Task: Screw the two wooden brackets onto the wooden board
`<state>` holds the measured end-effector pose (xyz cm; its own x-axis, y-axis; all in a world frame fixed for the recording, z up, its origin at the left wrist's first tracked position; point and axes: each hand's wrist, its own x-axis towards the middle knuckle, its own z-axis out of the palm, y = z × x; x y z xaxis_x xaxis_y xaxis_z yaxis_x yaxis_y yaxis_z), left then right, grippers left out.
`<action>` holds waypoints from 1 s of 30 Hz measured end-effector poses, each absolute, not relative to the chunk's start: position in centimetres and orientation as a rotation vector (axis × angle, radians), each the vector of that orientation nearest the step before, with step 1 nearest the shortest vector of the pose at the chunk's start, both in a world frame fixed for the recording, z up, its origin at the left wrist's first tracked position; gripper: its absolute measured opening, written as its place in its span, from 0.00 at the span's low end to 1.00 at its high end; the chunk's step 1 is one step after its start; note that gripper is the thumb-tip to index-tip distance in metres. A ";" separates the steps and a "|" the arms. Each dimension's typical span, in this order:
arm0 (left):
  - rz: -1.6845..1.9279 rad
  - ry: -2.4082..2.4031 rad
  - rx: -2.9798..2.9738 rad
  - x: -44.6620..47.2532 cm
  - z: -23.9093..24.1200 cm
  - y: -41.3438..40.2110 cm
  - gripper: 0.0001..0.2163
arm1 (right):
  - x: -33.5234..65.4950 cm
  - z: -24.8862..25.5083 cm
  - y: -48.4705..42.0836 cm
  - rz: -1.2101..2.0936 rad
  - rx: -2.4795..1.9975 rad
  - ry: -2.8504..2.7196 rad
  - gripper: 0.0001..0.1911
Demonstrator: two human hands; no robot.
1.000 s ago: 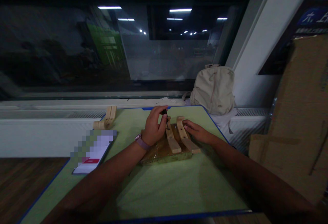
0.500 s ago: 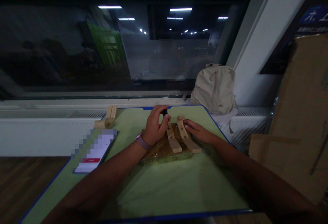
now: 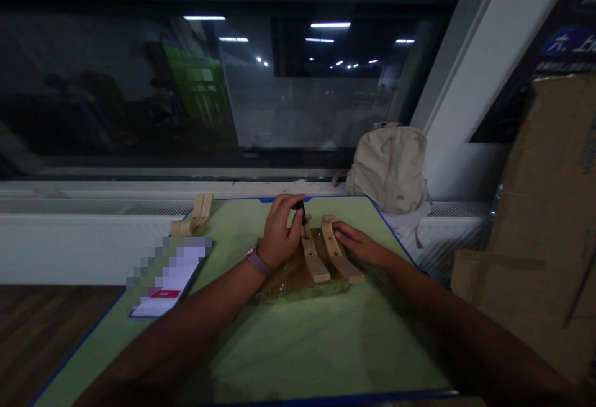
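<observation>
My left hand [image 3: 282,230] is closed around the black handle of a screwdriver [image 3: 302,210]. The screwdriver's thin shaft points down to a hole in the left curved wooden piece [image 3: 315,263]. Beside it lies the right curved wooden piece [image 3: 339,257], with holes along its length. My right hand [image 3: 361,242] grips that piece's right edge near its far end; some fingertips are hidden. Both pieces rest on a block wrapped in brown tape [image 3: 284,280], and their near ends reach its front edge.
Another set of wooden pieces [image 3: 200,211] stands at the table's far left corner. A blurred-out booklet or sheet [image 3: 179,277] lies at the left. Behind the green table [image 3: 298,351] are a beige backpack [image 3: 388,165] and a window; cardboard [image 3: 535,239] stands at the right.
The scene sits slightly lower in view. More of the screwdriver's shaft shows under my left hand. Both hands stay in nearly the same places on the work.
</observation>
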<state>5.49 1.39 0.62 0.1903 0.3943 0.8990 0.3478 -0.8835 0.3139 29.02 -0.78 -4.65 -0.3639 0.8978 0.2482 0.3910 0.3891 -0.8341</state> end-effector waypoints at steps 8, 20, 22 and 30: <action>1.707 0.689 2.430 5.5 -0.1 1.8 0.13 | 29.0 -4.4 -0.9 0.899 -1.105 -1.927 0.24; 1.777 0.709 2.354 5.7 -0.2 1.8 0.12 | 29.2 -4.8 -0.7 0.919 -1.087 -1.930 0.26; 1.811 0.674 2.362 5.7 0.0 1.7 0.12 | 29.1 -4.7 -0.8 0.917 -1.096 -1.935 0.26; 1.884 0.587 2.318 5.7 -0.2 2.1 0.10 | 29.3 -5.1 -0.6 0.898 -1.115 -1.930 0.25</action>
